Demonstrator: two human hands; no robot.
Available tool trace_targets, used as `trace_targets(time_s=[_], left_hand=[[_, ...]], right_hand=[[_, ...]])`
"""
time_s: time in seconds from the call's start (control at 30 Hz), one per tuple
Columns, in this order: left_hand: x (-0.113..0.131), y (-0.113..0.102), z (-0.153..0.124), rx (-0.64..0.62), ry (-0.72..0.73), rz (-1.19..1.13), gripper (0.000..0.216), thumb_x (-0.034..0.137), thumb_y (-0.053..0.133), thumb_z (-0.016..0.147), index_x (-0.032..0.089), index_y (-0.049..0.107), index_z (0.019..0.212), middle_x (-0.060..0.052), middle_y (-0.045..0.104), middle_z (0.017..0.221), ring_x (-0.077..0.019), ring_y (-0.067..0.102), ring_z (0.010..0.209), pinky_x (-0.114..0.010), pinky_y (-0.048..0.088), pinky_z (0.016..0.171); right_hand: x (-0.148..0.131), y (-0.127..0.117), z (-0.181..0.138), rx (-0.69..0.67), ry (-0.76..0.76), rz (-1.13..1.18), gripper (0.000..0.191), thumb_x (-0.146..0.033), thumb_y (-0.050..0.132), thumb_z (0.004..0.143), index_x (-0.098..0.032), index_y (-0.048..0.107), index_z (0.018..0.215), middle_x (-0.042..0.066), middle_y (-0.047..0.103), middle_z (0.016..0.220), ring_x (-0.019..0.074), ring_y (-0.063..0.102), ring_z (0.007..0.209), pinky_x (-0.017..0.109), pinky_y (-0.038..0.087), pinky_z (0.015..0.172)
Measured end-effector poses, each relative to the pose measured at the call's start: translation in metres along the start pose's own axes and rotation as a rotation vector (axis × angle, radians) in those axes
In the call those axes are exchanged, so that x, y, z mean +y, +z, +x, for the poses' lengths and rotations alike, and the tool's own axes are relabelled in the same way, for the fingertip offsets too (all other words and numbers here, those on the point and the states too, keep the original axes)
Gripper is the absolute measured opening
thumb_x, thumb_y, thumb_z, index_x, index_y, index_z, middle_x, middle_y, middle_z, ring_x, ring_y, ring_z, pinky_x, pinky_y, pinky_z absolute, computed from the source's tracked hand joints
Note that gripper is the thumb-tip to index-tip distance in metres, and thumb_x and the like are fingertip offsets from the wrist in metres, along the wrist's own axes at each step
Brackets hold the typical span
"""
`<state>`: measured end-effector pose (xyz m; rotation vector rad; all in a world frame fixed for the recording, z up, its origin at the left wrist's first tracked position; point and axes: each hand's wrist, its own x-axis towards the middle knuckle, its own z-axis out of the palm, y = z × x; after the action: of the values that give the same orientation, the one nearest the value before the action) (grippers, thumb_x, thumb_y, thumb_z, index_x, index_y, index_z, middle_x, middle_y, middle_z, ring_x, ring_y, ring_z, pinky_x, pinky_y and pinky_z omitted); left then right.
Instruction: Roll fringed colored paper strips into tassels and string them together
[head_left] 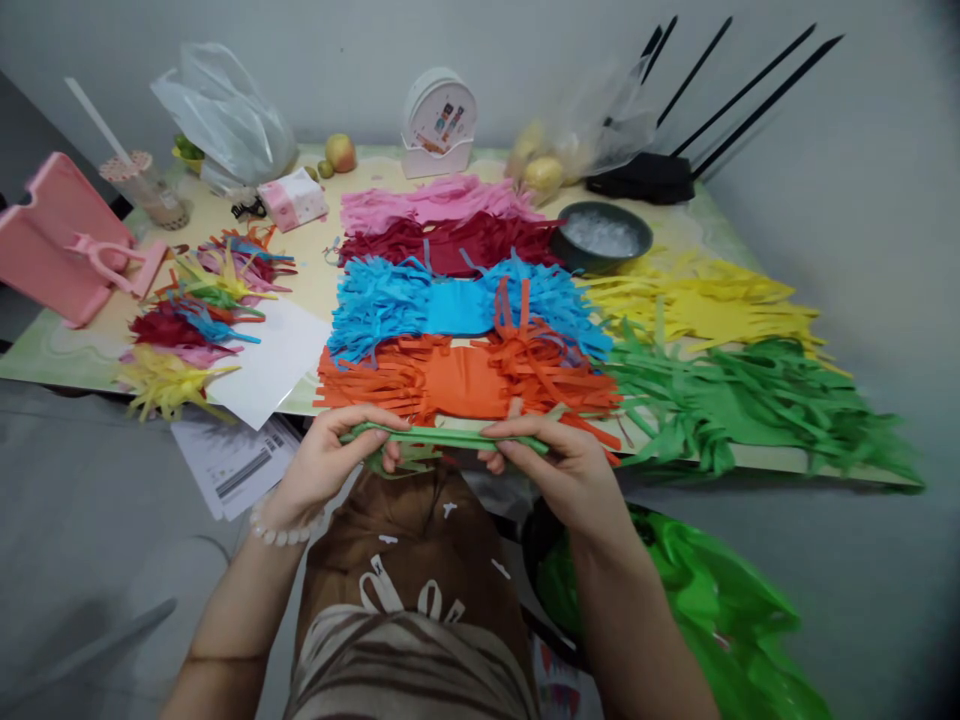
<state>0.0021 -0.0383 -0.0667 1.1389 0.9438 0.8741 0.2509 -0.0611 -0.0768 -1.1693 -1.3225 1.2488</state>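
Observation:
Between both hands a green fringed strip (442, 437) is stretched level above my lap, at the table's front edge. My left hand (337, 450) pinches its left end, fingers closed. At the other end my right hand (551, 455) grips it between thumb and fingers. Just beyond lies an orange fringed sheet (465, 385), with a blue fringed sheet (459, 305) behind it. Farther back are a dark red fringed sheet (450, 240) and a pink one (442, 203). To the right spread a green fringed sheet (735, 395) and a yellow fringed sheet (712, 310).
Small multicoloured tassels (187, 325) lie left beside white paper (281, 350). A pink stand (67, 240) and a drink cup (146, 190) stand farther left. At the back right are a dark bowl (604, 235) and a black router (645, 178). A green bag (720, 600) sits below.

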Motion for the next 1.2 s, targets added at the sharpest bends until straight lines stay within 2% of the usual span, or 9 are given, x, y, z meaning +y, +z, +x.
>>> trace_targets(time_s=[0.2,0.3,0.43,0.5,0.6,0.7,0.8,0.97,1.2], left_hand=[[-0.007,-0.001,0.0,-0.008,0.083,-0.033,0.019,0.032,0.07,0.082,0.014,0.07,0.078,-0.005,0.066,0.069,-0.0138,0.061,0.062,-0.029,0.052,0.066],[-0.004,0.003,-0.001,-0.009,0.144,0.097,0.027,0.039,0.068,0.084,0.014,0.065,0.075,-0.005,0.064,0.069,-0.0149,0.059,0.065,-0.029,0.049,0.067],[0.001,0.009,-0.002,0.142,0.194,0.403,0.031,0.035,0.067,0.084,0.018,0.05,0.066,0.0,0.058,0.066,-0.0126,0.053,0.064,-0.024,0.045,0.066],[0.001,0.01,-0.003,0.192,0.246,0.538,0.022,0.031,0.067,0.084,0.018,0.054,0.072,-0.001,0.062,0.075,-0.0134,0.056,0.07,-0.024,0.045,0.068],[0.001,0.008,-0.003,0.138,0.295,0.668,0.012,0.027,0.062,0.089,0.019,0.064,0.097,-0.005,0.07,0.099,-0.0166,0.063,0.086,-0.026,0.047,0.081],[0.001,0.005,-0.002,0.063,0.285,0.737,0.01,0.025,0.059,0.091,0.019,0.067,0.095,-0.005,0.073,0.094,-0.0168,0.066,0.084,-0.026,0.048,0.08],[0.003,0.005,-0.002,0.049,0.245,0.689,0.011,0.026,0.06,0.091,0.018,0.063,0.085,-0.003,0.072,0.083,-0.0159,0.066,0.077,-0.025,0.048,0.073],[0.006,0.007,-0.003,0.011,0.148,0.392,0.013,0.029,0.062,0.09,0.016,0.063,0.087,-0.003,0.072,0.073,-0.0153,0.068,0.068,-0.025,0.052,0.067],[0.004,0.004,0.0,-0.021,0.035,0.064,0.02,0.03,0.072,0.082,0.013,0.077,0.091,-0.006,0.075,0.072,-0.0148,0.068,0.063,-0.025,0.055,0.064]], right_hand=[[0.0,0.0,0.0,0.017,-0.066,0.008,0.012,-0.019,0.062,0.079,-0.02,0.072,0.075,0.003,0.073,0.071,0.0145,0.066,0.059,0.026,0.056,0.058],[0.0,-0.001,-0.002,0.006,-0.123,-0.054,0.015,-0.023,0.058,0.083,-0.02,0.072,0.077,0.005,0.072,0.073,0.0168,0.066,0.064,0.029,0.055,0.061],[-0.002,0.0,-0.005,0.002,-0.238,-0.301,0.016,-0.026,0.058,0.088,-0.021,0.069,0.077,0.005,0.071,0.074,0.0198,0.067,0.072,0.031,0.054,0.068],[-0.003,0.0,-0.007,0.035,-0.242,-0.42,0.01,-0.026,0.06,0.089,-0.022,0.069,0.085,0.004,0.072,0.079,0.0194,0.069,0.073,0.03,0.054,0.069],[-0.003,0.001,-0.009,0.062,-0.232,-0.527,0.018,-0.026,0.061,0.09,-0.023,0.069,0.105,0.006,0.075,0.094,0.0204,0.071,0.082,0.031,0.055,0.075],[-0.004,0.001,-0.009,0.069,-0.255,-0.566,0.011,-0.025,0.061,0.09,-0.023,0.07,0.096,0.006,0.076,0.093,0.022,0.072,0.086,0.032,0.055,0.079],[-0.004,0.001,-0.009,0.061,-0.18,-0.488,0.007,-0.025,0.063,0.088,-0.022,0.069,0.086,0.005,0.075,0.086,0.0216,0.072,0.081,0.032,0.056,0.075],[-0.002,0.004,-0.006,-0.007,0.04,-0.079,0.013,-0.033,0.068,0.085,-0.019,0.069,0.087,0.004,0.076,0.073,0.0186,0.073,0.065,0.029,0.061,0.063],[0.003,0.001,0.0,-0.013,-0.01,0.039,0.013,-0.027,0.072,0.081,-0.02,0.08,0.088,0.005,0.076,0.071,0.0161,0.071,0.06,0.027,0.062,0.059]])
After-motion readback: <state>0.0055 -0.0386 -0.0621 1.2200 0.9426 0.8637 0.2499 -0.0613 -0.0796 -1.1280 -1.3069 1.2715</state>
